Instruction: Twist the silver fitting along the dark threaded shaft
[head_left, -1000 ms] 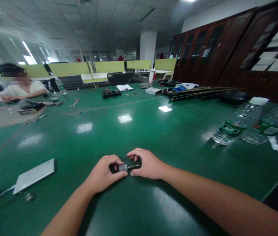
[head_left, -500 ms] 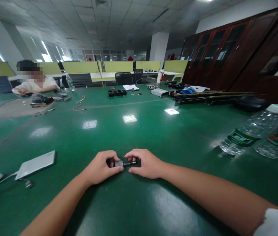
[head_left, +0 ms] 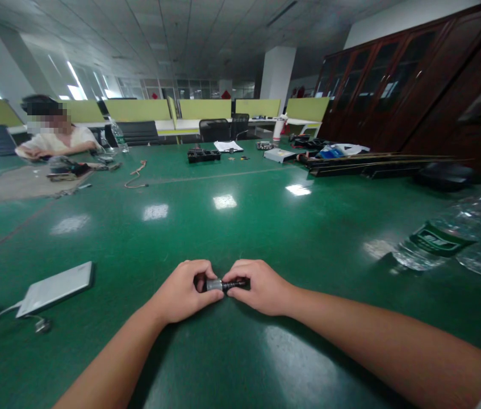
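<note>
A small metal part lies level just above or on the green table, with a grey cylinder at its left end and a dark, ridged shaft running right. My left hand is closed on the cylinder, thumb in front and fingers behind. Around the dark shaft, my right hand has its thumb and fingers pinched, close against my left fingertips. The ends of the part are partly hidden by the fingers.
At the left lie a silver flat device and a cable. Plastic bottles stand at the right. Farther back are a black tray, papers, dark long strips and a seated person.
My right thumb and fingers have closed around the dark shaft, where they were apart before. Both hands and the metal part sit slightly farther right in view.
</note>
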`<state>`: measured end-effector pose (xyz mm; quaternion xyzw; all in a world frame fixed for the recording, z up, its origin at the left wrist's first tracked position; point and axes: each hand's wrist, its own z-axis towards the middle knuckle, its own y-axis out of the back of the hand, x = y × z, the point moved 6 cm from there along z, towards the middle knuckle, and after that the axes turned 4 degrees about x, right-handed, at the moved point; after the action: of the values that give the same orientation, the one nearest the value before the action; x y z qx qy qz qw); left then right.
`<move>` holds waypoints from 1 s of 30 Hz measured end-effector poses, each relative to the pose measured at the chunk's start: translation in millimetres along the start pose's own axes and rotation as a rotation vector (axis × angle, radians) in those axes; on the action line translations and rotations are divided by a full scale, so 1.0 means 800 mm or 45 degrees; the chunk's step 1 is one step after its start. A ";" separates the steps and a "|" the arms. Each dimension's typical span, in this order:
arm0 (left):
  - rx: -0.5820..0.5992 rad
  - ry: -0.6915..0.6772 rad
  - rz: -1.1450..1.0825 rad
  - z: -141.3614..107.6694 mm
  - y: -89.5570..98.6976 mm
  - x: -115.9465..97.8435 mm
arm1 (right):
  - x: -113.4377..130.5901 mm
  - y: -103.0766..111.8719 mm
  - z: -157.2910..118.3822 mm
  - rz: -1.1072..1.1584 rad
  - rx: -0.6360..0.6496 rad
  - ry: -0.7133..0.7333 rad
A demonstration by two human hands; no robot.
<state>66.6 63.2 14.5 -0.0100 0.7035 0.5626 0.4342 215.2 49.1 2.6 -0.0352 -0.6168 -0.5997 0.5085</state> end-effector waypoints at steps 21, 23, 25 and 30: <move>-0.037 -0.118 0.145 -0.002 0.001 -0.005 | -0.004 0.012 -0.002 -0.054 0.049 -0.006; -0.045 -0.142 0.150 -0.002 0.001 -0.005 | -0.004 0.013 -0.003 -0.065 0.042 -0.017; -0.050 -0.158 0.159 -0.002 0.001 -0.006 | -0.005 0.015 -0.003 -0.062 0.039 -0.012; -0.059 -0.157 0.163 -0.002 0.002 -0.008 | -0.010 0.019 -0.004 -0.066 -0.001 0.013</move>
<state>68.8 59.4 19.6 0.0597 0.6615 0.6049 0.4394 230.9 55.2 6.8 -0.0162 -0.6147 -0.6131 0.4960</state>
